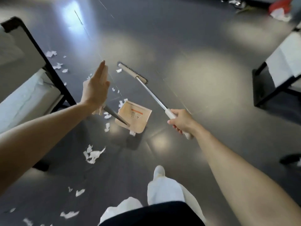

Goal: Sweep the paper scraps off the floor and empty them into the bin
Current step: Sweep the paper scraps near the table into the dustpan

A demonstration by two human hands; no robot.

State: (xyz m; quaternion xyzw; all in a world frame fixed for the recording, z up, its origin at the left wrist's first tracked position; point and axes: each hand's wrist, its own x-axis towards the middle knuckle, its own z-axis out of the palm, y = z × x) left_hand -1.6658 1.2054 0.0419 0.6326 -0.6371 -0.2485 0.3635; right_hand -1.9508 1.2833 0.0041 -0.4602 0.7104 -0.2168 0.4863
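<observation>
White paper scraps (93,154) lie scattered over the dark grey floor, mostly on the left and around the beige dustpan (136,115). The dustpan stands on the floor in the middle, its long handle (114,114) rising to my left hand (95,90). That hand has straight fingers laid flat against the handle's beige top, not curled round it. My right hand (180,122) grips the white end of the broom's metal pole (153,94). The broom head (132,72) sits on the floor beyond the dustpan, with a small scrap (118,70) beside it.
A black-framed piece of furniture (48,67) with pale cushions stands at the left, and another black frame (273,88) at the right. Red and white clutter (280,8) lies at the far top right. My white-trousered leg and shoe (160,181) are below the dustpan.
</observation>
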